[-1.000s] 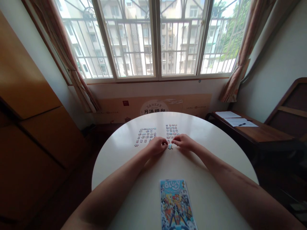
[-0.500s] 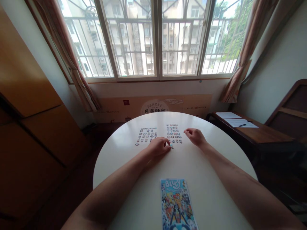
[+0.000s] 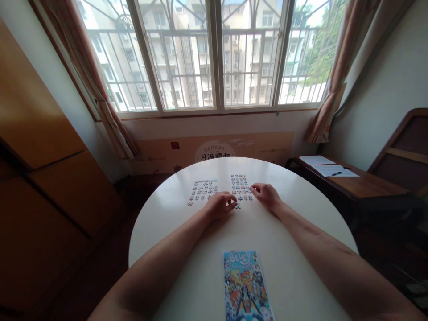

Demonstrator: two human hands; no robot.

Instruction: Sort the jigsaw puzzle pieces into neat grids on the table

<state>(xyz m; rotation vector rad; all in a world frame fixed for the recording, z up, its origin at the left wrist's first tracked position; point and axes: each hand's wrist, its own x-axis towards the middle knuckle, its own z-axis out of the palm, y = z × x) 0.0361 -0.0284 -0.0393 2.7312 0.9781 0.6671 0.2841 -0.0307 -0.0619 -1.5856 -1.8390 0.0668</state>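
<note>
On the white round table, jigsaw pieces lie in two groups of rows, a left group [image 3: 204, 191] and a right group [image 3: 239, 182]. My left hand [image 3: 220, 204] rests between them on the near side, fingers curved, with a gap between thumb and forefinger. Right by its fingertips lies a loose jigsaw piece [image 3: 237, 206]. My right hand [image 3: 266, 195] is at the right edge of the right group. Its thumb and forefinger are pinched at a jigsaw piece [image 3: 249, 189] there. The other fingers curl under.
A Bluey picture sheet [image 3: 246, 285] lies near me on the white table [image 3: 290, 249]. At the right, papers [image 3: 336, 170] and a pen [image 3: 337, 174] sit on a wooden side table [image 3: 377, 185]. A flat printed carton [image 3: 154, 151] stands below the window.
My right hand has moved left, up to the edge of the right group of pieces. My left hand stays by the loose piece. The view has shifted slightly.
</note>
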